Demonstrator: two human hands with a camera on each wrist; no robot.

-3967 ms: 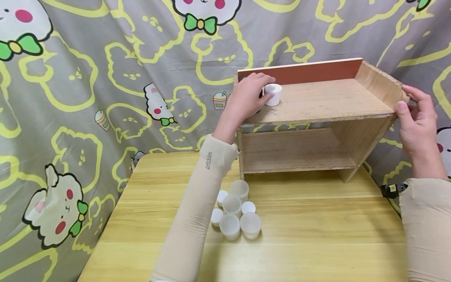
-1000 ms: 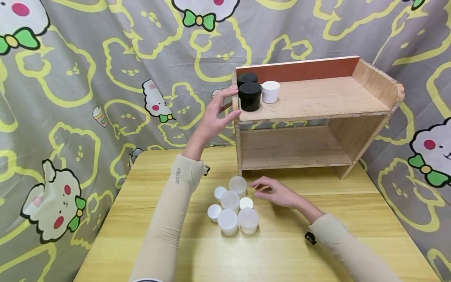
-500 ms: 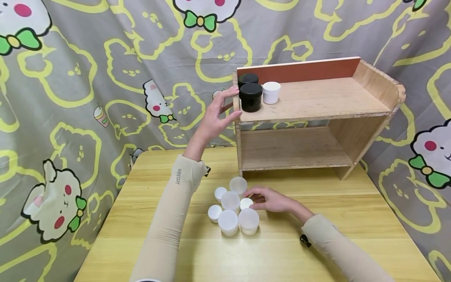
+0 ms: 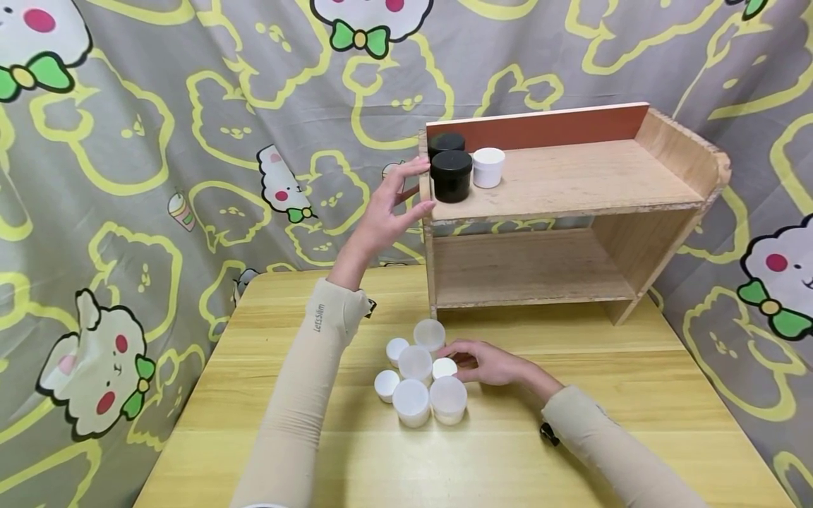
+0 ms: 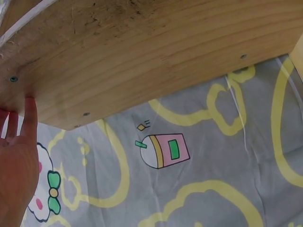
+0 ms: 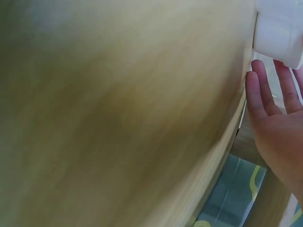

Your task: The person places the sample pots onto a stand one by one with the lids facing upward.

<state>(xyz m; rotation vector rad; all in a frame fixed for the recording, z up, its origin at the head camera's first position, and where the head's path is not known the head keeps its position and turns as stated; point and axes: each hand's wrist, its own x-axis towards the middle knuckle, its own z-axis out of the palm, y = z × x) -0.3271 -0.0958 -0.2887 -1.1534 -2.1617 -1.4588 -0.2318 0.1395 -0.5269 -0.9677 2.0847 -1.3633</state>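
Left hand spread against left end of wooden shelf. Right hand at small white jar, just right of middle tub; can't tell if pinching. Crooked lift could tip near right tub, crowded beside it.

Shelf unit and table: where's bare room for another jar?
Free: top shelf between white jar and right end panel; visible lower shelf; table between the sleeves, in front of the tubs. Crowded: top shelf's left end, two black jars, left hand beside them; the tubs, right hand at their right.
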